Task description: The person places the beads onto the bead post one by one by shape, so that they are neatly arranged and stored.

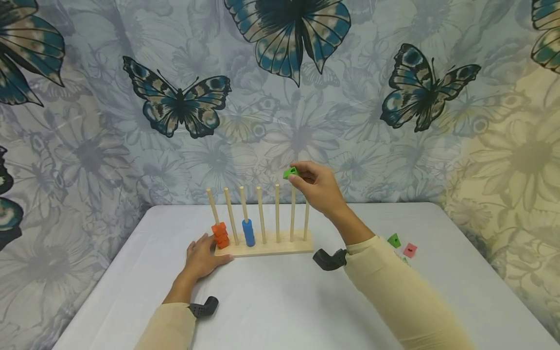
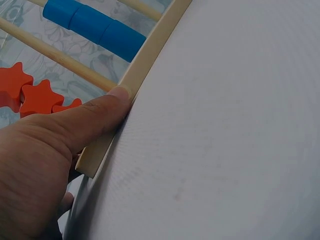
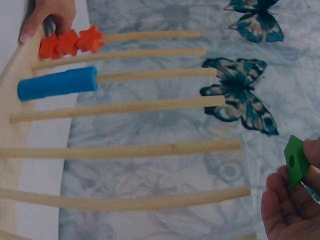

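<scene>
A wooden peg board with several upright rods stands on the table. Orange star beads are stacked on its leftmost rod, and blue round beads on the third. My left hand grips the board's left end; in the left wrist view its thumb lies along the front edge. High over the right-hand rods, my right hand pinches a green triangular bead between thumb and fingers. A hole shows in that green bead in the right wrist view, off the rod tips.
Right of the board, partly behind my right sleeve, lie another green triangular bead and a pink square bead. The white table meets a butterfly-patterned cloth at the back.
</scene>
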### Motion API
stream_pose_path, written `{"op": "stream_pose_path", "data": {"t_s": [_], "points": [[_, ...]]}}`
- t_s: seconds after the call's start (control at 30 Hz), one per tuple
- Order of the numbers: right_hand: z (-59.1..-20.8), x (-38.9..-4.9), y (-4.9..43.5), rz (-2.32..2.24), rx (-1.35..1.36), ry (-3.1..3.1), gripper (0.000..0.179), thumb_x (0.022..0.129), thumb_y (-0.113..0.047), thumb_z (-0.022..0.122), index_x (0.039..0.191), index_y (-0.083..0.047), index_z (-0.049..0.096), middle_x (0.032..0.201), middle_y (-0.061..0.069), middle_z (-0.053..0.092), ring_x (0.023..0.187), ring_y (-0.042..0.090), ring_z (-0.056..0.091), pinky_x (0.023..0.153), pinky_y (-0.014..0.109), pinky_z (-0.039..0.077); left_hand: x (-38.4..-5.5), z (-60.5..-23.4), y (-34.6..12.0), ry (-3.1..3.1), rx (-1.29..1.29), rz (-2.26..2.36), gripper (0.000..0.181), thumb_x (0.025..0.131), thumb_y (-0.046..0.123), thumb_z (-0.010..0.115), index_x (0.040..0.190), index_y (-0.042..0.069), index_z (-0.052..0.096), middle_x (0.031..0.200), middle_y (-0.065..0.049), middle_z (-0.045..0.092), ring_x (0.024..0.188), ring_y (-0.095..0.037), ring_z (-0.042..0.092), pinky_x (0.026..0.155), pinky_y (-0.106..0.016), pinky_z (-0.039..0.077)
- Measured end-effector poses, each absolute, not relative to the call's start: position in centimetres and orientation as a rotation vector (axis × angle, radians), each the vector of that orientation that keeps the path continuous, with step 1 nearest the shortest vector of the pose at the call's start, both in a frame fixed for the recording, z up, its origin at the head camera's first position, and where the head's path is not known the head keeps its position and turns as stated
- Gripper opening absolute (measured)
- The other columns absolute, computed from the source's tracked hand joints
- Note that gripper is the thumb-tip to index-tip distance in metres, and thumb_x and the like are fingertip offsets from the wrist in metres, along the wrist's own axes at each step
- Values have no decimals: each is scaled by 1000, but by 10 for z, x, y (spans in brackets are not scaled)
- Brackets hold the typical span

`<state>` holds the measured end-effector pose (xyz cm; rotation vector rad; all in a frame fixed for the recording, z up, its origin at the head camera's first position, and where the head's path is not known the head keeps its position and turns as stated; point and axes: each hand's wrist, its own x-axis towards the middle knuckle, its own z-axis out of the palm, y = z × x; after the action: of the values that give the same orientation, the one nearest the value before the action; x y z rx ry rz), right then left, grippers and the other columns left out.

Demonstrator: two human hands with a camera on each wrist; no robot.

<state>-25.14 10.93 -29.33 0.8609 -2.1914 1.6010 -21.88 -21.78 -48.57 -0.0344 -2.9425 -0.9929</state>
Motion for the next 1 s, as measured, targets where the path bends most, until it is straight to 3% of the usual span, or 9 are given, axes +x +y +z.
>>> {"op": "stream_pose_path", "data": {"t_s": [0.33, 0.67, 1.0], "points": [[-305, -262, 90, 1667, 850, -2225, 29, 93, -7, 65, 120, 4, 62, 103, 16, 66, 90, 27, 65, 79, 33, 53, -219, -485, -218, -2937, -36, -996, 93, 73, 51, 80, 142, 0, 44, 144, -24, 42, 140, -40, 19, 110, -58, -3], [-316, -264, 81, 1603, 818, -2292, 26, 92, -8, 66, 117, 0, 65, 95, 7, 67, 69, 21, 50, 56, 26, 40, -218, -485, -218, -2940, -31, -976, 92, 73, 50, 80, 141, -1, 45, 143, -24, 43, 140, -40, 20, 110, -58, -2], [-328, -265, 78, 1636, 773, -2344, 30, 92, -11, 67, 120, -2, 64, 95, 9, 65, 76, 27, 60, 63, 29, 51, -219, -487, -217, -2942, -27, -971, 93, 73, 49, 80, 142, -2, 44, 143, -24, 43, 140, -40, 20, 110, -57, -2]]}}
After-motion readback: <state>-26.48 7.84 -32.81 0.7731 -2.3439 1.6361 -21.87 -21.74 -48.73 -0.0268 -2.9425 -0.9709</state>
